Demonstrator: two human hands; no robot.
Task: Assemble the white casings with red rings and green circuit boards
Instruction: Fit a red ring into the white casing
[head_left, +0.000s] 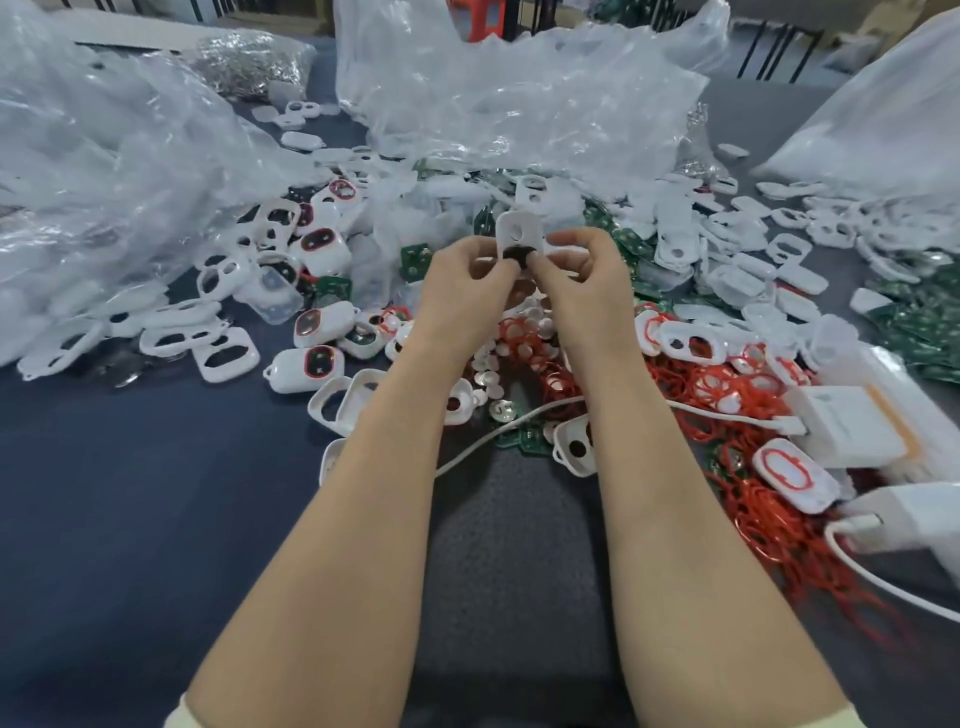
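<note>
Close in, over the dark table (156, 493): two bare forearms stretched forward, side by side. Beneath them, a white cable (483, 441) trailing off towards a white box (852, 431) at the right.

Just past the wrists, left grip (462, 280) and right grip (587, 275) brought together, both with fingers curled, pinching one white casing (517, 228) from either side. Held upright above the heap, clear of the table, with its top end and a small round hole showing above the fingertips. At its lower opening, a dark round part (515, 255) pressed between the two thumbs; cannot tell what it is.

Under and to the right of the grips, a tangle of red rings (753, 509) mixed with small round metal discs (498, 384). To the left, finished casings (322, 361) with red rings seated round dark windows, lying among empty white shells (223, 358).

Further out on the right, green circuit boards (914, 322) heaped near the table edge, with a few more just behind the left grip. More white shells scattered between those boards and the held casing.

Farthest back, crumpled clear plastic bags (493, 104) across the whole width.
</note>
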